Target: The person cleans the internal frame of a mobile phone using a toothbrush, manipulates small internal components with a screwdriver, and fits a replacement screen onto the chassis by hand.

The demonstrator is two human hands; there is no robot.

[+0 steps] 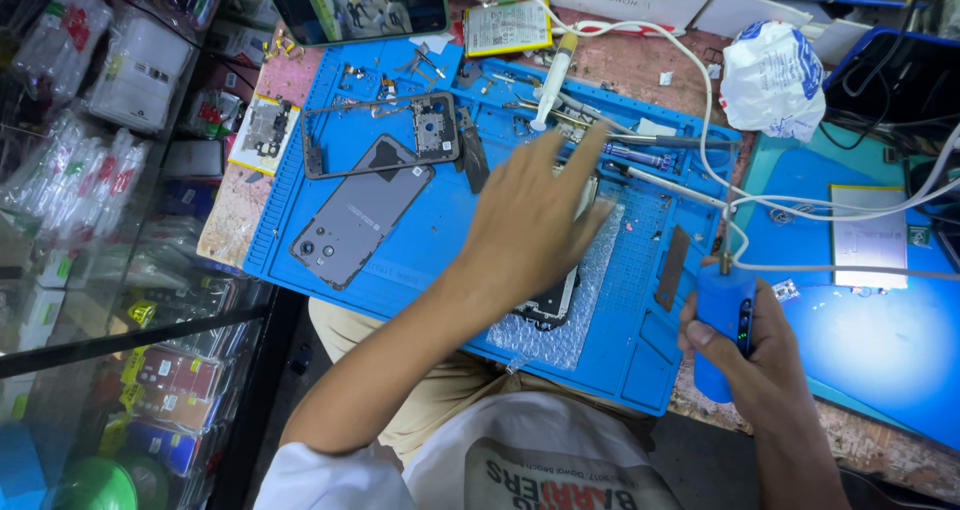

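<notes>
My left hand [535,220] lies flat, fingers spread, pressing on a dark phone body [548,305] that rests on a piece of bubble wrap [560,345] on the blue work mat [420,250]. Most of the phone is hidden under the palm. My right hand [750,345] is closed around a blue handheld tool [722,320] with a white cable [830,210] leading off to the right, held near the mat's right edge. A grey phone back cover [360,210] and a thin metal phone frame [380,130] lie to the left on the mat.
A syringe [550,80], tweezers [620,155], small screws and parts lie at the mat's far side. A tablet [355,0], a flat battery [507,27], a crumpled white bag [772,75] and a second blue mat [860,300] surround it. Shelves of packaged goods stand on the left.
</notes>
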